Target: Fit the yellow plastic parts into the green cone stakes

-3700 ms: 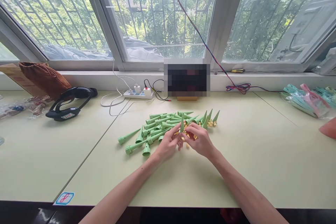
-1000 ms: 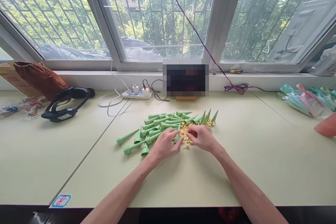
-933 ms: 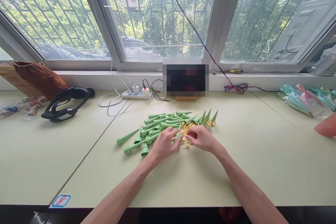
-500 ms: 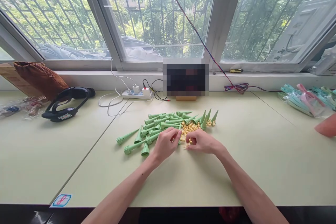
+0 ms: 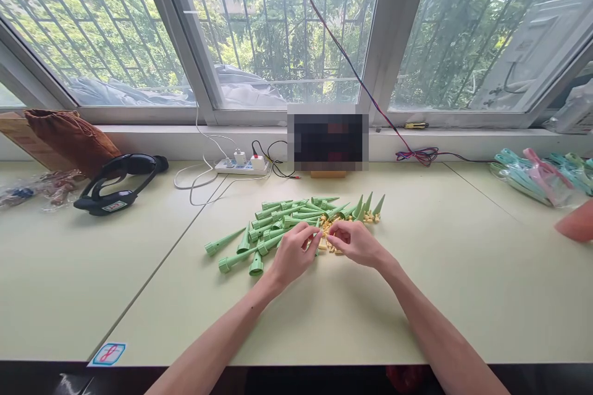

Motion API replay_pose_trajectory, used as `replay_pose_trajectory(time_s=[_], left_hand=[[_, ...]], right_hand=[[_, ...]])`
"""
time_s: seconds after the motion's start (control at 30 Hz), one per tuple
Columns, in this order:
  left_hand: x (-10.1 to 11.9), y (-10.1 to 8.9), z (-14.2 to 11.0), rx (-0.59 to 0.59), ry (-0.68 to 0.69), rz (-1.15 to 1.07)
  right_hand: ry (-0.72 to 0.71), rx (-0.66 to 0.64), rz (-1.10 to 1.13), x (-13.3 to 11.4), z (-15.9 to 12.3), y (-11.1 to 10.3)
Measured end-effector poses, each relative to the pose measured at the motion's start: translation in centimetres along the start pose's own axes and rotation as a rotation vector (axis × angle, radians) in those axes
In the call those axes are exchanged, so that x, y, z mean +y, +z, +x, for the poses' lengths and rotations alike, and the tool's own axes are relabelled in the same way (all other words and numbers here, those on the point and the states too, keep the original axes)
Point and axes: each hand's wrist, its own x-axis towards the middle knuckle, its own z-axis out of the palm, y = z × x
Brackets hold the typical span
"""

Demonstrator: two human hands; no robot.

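A heap of green plastic cone spikes (image 5: 282, 220) lies on the pale green table (image 5: 417, 296), with several small yellow pieces (image 5: 334, 225) scattered beside it. My left hand (image 5: 293, 253) has its fingers curled round one green spike (image 5: 315, 243), mostly hidden by the fingers. My right hand (image 5: 356, 243) pinches a small yellow piece close to the left fingertips, just above the yellow pile. Three green cones (image 5: 368, 205) stand upright at the heap's right end.
A black headset (image 5: 118, 181) and a brown bag (image 5: 69, 134) lie at the left. A white power strip (image 5: 241, 165) with cables sits by the sill, next to a dark screen (image 5: 328, 141). Bagged pastel clips (image 5: 537, 178) lie far right, near someone's fingertip (image 5: 577, 224).
Both hands dipped to the yellow pile, the right picking among the pieces. Now they have come together again, fingertips meeting just above the pile.
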Motion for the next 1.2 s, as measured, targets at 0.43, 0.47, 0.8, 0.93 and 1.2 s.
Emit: replay_pose_trajectory(time_s=[0.43,0.47,0.8,0.93,1.2], left_hand=[[-0.10,0.11,0.03,-0.006,-0.008,-0.060],[-0.13,0.10,0.02,-0.008,-0.014,-0.062],[-0.28,0.10,0.10,0.001,-0.001,-0.066],[-0.19,0.07,0.15,-0.002,-0.017,-0.055],[-0.49,0.22,0.11,-0.017,-0.047,0.003]], right_hand=[[0.005,0.059,0.204,-0.37,0.13,0.36],[0.005,0.059,0.213,-0.35,0.12,0.36],[0.033,0.094,0.278,-0.42,0.31,0.38],[0.015,0.134,0.266,-0.26,0.39,0.47],[0.027,0.332,0.197,-0.24,0.45,0.45]])
